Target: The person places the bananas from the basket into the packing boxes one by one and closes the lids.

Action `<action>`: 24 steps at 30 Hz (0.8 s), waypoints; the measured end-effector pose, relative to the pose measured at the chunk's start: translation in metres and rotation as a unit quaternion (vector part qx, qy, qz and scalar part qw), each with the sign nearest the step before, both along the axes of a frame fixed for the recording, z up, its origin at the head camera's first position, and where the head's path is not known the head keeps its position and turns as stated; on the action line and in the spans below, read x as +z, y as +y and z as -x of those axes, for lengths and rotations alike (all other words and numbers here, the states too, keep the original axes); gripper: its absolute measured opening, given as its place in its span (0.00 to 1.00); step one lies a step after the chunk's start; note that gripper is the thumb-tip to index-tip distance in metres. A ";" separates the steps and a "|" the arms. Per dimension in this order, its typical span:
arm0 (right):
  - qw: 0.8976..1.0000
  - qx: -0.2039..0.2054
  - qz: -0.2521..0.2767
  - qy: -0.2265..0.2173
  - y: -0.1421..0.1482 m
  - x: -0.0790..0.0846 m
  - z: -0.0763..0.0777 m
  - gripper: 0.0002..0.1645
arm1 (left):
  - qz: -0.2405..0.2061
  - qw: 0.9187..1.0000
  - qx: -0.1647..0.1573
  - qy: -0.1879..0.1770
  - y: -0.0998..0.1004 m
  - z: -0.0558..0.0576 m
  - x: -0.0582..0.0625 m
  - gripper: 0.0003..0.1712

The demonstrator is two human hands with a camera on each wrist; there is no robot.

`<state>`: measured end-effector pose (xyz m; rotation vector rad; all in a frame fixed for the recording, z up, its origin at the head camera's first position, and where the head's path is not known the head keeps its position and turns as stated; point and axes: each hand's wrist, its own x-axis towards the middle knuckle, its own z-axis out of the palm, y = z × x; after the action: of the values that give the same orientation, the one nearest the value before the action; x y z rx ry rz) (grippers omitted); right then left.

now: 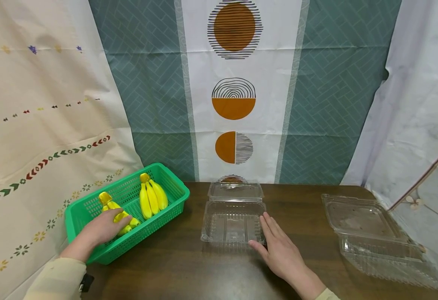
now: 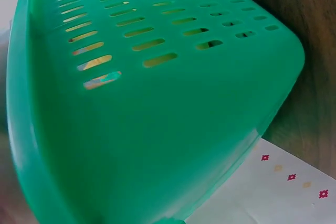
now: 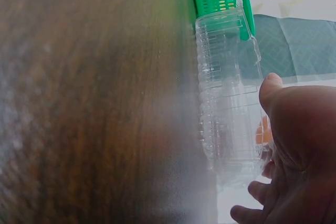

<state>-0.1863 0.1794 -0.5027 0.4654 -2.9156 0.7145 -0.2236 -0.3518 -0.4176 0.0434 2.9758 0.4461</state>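
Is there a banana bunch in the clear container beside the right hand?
No, both visible banana bunches lie in the green basket.

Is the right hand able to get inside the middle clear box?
Looks like yes, probably. The middle clear box has its lid flipped back, nothing seems to cover the opening, and the right hand is already at the box's right edge, holding nothing.

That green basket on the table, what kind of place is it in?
Perhaps a curtained-off work corner: patterned cloths hang behind and beside the brown table, which has clear plastic boxes on it.
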 end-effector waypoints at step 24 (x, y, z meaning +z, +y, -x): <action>1.000 -0.003 0.005 -0.009 0.000 0.001 0.000 0.54 | -0.014 0.999 -0.010 0.031 0.008 0.010 -0.001 0.42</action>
<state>-0.1861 0.1796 -0.5017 0.4531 -2.9270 0.7346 -0.2337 -0.3436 -0.4188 0.0918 3.0272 0.4937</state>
